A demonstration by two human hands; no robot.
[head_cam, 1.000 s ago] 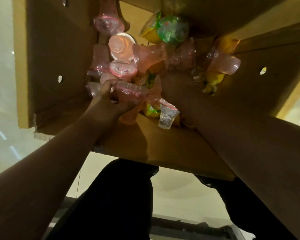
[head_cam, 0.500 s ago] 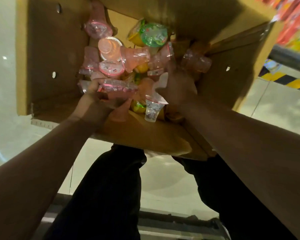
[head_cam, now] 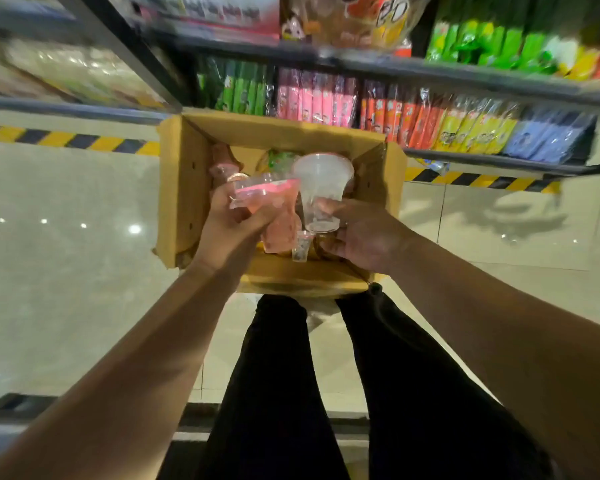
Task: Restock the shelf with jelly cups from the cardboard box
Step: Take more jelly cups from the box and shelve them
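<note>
Grip is mattering now: your left hand (head_cam: 227, 230) is clasping the pink cup (head_cam: 267, 194), your right hand (head_cam: 361, 235) the clear cup (head_cam: 321, 181), over the box (head_cam: 182, 174); be keeping both level while reaching for the far shelf (head_cam: 492, 160).

Box (head_cam: 184, 188) walls hem the cups (head_cam: 281, 161); the left hand (head_cam: 229, 233) and right hand (head_cam: 364, 237) crowd its open top. Packets (head_cam: 312, 102) pack the shelf (head_cam: 499, 160) behind; floor (head_cam: 66, 237) lies open on either side.

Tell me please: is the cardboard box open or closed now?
Open. The cardboard box has no cover on top; jelly cups lie visible inside. Left hand grips a pink cup, right hand a clear cup.
</note>
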